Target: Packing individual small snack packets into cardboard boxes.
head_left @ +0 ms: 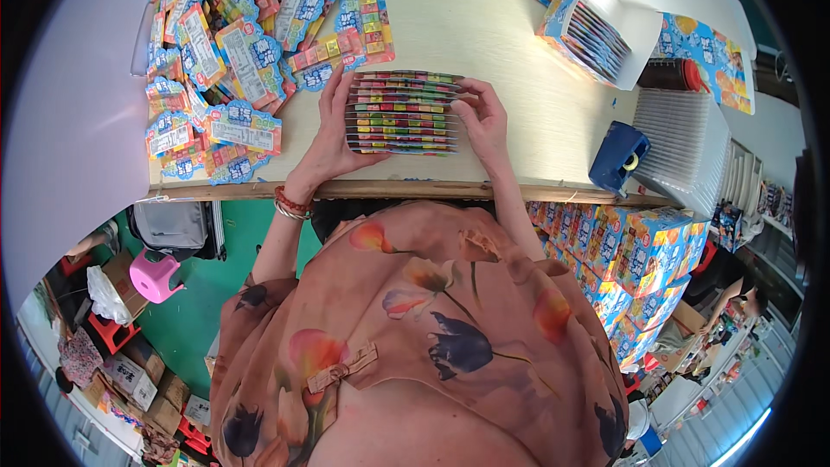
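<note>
A row of flat candy packs [402, 117] stands on edge on the pale tabletop, close to its front edge. Small red, yellow and green pieces show along the packs. My left hand [327, 140] is closed against the row's left end, thumb at the near side and fingers at the far side. At the right end my right hand [486, 125] presses with bent fingers and thumb. Past my left hand, loose candy packs [251, 60] lie in a heap. To the far right, an open white-lined box [609, 13] lies tilted with several packs inside.
A blue tape dispenser [616, 156] sits at the table's right front, beside a stack of clear plastic trays [679, 138]. Filled printed boxes [605, 246] are piled below the table's right side. A pink stool [156, 275] stands on the green floor at left.
</note>
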{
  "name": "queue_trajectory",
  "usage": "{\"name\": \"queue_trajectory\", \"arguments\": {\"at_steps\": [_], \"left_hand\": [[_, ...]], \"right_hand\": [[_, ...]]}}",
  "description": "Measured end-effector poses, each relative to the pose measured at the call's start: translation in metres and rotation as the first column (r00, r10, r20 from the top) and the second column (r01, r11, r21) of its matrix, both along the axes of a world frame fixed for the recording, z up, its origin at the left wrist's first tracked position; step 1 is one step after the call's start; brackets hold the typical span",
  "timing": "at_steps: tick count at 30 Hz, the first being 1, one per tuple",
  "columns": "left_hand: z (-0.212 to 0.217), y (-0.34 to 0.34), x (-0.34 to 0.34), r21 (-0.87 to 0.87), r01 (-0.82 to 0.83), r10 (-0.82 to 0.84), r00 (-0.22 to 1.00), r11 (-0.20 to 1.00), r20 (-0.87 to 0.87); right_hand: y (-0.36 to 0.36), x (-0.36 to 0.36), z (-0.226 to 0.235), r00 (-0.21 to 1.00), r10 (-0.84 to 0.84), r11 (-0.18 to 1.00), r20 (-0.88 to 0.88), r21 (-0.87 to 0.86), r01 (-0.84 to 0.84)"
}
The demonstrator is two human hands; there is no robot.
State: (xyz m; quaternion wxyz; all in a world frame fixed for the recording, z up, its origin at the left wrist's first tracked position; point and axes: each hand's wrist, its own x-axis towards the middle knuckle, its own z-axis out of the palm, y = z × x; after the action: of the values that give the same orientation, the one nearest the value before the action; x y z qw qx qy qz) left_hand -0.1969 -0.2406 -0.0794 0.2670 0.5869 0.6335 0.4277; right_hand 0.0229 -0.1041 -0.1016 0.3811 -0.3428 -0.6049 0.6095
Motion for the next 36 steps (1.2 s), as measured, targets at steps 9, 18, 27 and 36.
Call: {"name": "queue_trajectory", "arguments": {"at_steps": [9, 18, 27, 36], "left_hand": [[0.000, 0.001, 0.001, -0.004, 0.020, -0.020, 1.000, 1.000, 0.020], [-0.001, 0.000, 0.002, -0.017, -0.010, 0.010, 1.000, 1.000, 0.014], [-0.003, 0.004, 0.004, 0.107, 0.073, -0.093, 0.977, 0.992, 0.189], [-0.007, -0.001, 0.002, -0.005, 0.090, -0.086, 0.971, 0.996, 0.223]], "right_hand": [[0.012, 0.008, 0.004, 0.981, 0.190, 0.975, 0.024, -0.121, -0.186], [0.018, 0.013, 0.013, 0.962, 0.275, 0.953, -0.004, -0.132, -0.273], [-0.001, 0.000, 0.008, 0.984, 0.133, 0.991, 0.121, -0.012, -0.133], [-0.012, -0.008, 0.004, 0.948, -0.065, 0.924, 0.310, 0.378, -0.060]]}}
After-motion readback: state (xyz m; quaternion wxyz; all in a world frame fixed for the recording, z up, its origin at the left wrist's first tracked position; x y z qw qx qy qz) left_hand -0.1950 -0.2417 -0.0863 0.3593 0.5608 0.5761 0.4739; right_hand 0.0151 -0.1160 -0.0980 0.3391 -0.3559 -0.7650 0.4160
